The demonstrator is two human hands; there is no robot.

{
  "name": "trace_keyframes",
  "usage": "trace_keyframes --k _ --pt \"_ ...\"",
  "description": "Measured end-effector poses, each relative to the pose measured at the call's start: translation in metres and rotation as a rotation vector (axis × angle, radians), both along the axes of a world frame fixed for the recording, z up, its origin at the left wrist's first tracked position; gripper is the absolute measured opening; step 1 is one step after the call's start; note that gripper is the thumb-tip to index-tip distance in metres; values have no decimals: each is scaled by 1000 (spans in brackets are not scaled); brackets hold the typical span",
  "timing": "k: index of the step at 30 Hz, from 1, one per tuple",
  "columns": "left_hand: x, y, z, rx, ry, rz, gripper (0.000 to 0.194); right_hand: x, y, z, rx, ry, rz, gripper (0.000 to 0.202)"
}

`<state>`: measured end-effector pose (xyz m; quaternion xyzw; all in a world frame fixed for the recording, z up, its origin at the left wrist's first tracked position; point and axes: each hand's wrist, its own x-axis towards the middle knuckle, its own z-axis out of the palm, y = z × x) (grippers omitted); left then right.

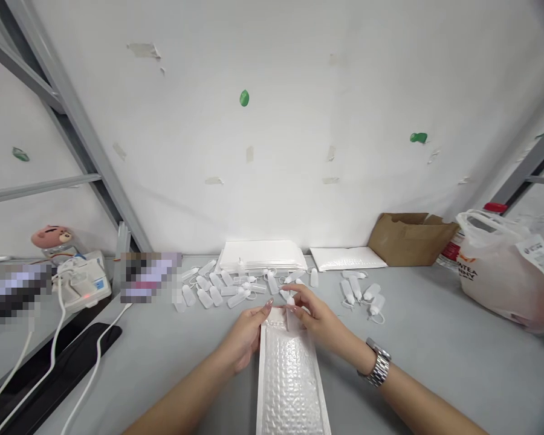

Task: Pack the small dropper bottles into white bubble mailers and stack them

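A white bubble mailer (291, 380) lies lengthwise in front of me, its mouth at the far end. My left hand (250, 332) grips the left edge of that mouth, thumb on top. At the right side of the mouth, my right hand (315, 314) is closed on a small translucent squeeze bottle (292, 317), which stands at the mailer's opening. Whether the bottle is inside or on top of the mailer I cannot tell. Just beyond my hands, several similar squeeze bottles (215, 295) lie scattered, and a smaller group of bottles (354, 287) lies to the right.
Against the wall sit a stack of white mailers (263, 255), a single mailer (344, 258) and a brown cardboard box (412, 238). A plastic bag (503, 272) stands far right. To the left are a power strip (84, 281), white cables (97, 356) and a blurred phone-like screen (149, 278).
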<state>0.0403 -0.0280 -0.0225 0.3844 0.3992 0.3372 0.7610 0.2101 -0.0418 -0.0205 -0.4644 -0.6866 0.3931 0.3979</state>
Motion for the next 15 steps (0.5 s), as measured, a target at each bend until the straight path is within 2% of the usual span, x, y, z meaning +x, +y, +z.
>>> trace_keyframes --k 5,10,13,15 --pt "-1 3 -2 -7 66 -1 49 -3 2 -6 103 96 -160 23" --pt "0 1 -2 33 -25 6 47 -2 1 1 -41 132 6 27" --pt "1 0 -4 54 5 69 47 -2 1 5 -161 165 127 30" --pt "1 0 -6 53 36 112 46 -2 1 5 -186 119 159 30"
